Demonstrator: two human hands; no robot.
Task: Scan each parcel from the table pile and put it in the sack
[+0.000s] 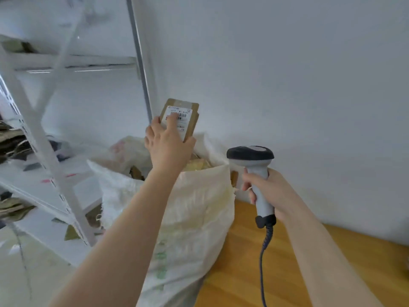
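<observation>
My left hand (168, 145) holds a small brown cardboard parcel (190, 117) with a white barcode label, raised above the open mouth of the white woven sack (190, 209). A finger lies across the label. The sack stands between the shelf and the table and holds several brown parcels near its top. My right hand (267, 189) grips the handle of a grey barcode scanner (252, 158) with a dark head, to the right of the sack, its coiled cable hanging down. The table pile is out of view.
A white metal shelving rack (53, 165) stands on the left with bags and parcels on its shelves. The wooden table (243, 273) lies at the lower right against a white wall (287, 74).
</observation>
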